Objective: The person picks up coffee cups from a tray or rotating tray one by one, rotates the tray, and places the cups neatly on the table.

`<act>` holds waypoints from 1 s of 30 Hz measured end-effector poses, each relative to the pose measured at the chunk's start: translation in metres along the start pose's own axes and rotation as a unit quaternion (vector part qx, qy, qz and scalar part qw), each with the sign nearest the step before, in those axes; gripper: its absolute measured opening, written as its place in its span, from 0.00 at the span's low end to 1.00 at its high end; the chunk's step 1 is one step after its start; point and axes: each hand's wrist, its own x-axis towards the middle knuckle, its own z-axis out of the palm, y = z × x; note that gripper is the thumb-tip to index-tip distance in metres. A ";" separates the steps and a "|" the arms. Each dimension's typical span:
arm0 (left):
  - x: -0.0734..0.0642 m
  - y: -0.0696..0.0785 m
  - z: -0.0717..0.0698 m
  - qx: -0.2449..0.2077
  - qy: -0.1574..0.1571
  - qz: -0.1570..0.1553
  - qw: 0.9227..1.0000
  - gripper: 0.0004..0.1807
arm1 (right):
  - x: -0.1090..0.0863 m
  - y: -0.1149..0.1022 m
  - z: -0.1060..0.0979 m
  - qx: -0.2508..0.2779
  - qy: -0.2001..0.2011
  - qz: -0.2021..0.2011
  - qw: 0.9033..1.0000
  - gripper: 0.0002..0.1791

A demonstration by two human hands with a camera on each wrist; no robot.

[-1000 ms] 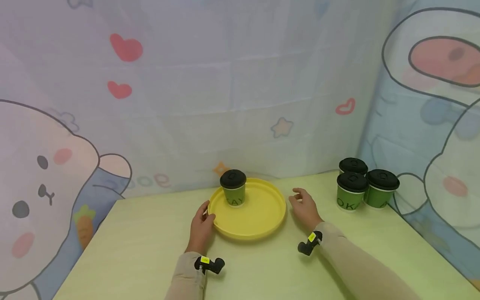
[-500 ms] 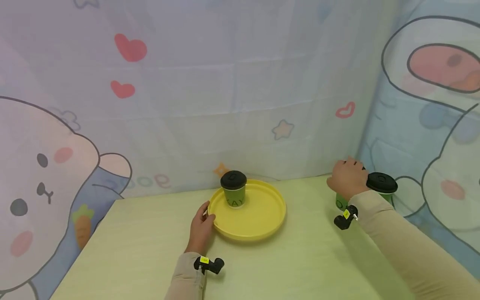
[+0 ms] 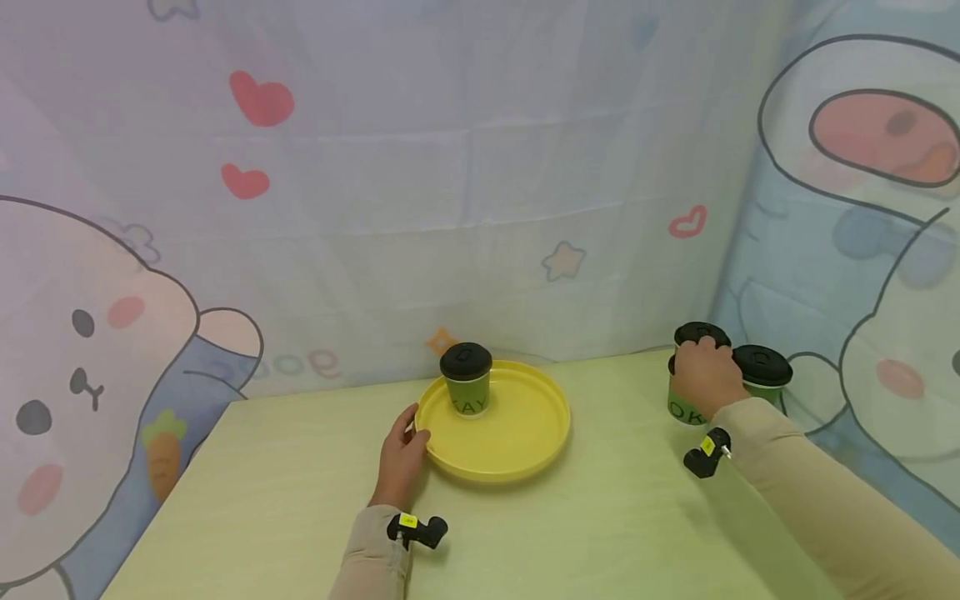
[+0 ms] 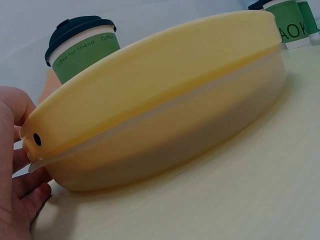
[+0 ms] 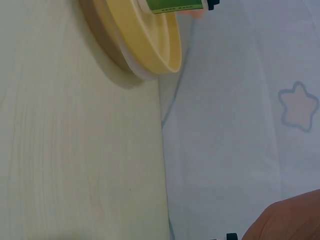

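A round yellow tray [image 3: 517, 446] lies on the table, and a green paper coffee cup [image 3: 468, 396] with a black lid stands upright at its left rear. At the tray's left edge my left hand [image 3: 401, 458] grips the rim; the left wrist view shows fingers at the rim and beneath it. Over to the right, my right hand [image 3: 705, 377] holds a lidded green cup [image 3: 681, 404] from above and hides most of its lid. Two similar cups stand close by: a rear cup [image 3: 699, 333] behind the hand and a right cup [image 3: 763, 367] beside it.
The pale yellow table [image 3: 600, 533] ends at a printed cloth backdrop [image 3: 360, 208] along the back. A second cloth [image 3: 810, 275] hangs at the right, close to the cups. Black wrist cameras sit on both sleeves.
My right hand has moved from beside the tray rightward to the group of cups, first over the rear ones, then down onto the front cup. The left hand stays on the tray.
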 end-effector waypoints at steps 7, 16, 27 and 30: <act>0.000 0.001 0.001 0.000 0.004 -0.003 1.000 0.32 | -0.004 0.002 0.003 -0.018 0.032 -0.017 0.999 0.14; 0.000 0.001 0.000 0.002 0.001 -0.002 1.000 0.33 | -0.008 0.002 0.004 -0.030 0.031 -0.033 0.999 0.15; -0.002 0.002 -0.001 0.003 -0.001 -0.003 1.000 0.33 | -0.012 -0.001 0.004 -0.078 0.070 -0.041 0.994 0.16; -0.002 0.003 -0.001 0.002 -0.002 -0.001 1.000 0.32 | -0.011 -0.008 0.012 -0.075 0.137 -0.075 0.985 0.20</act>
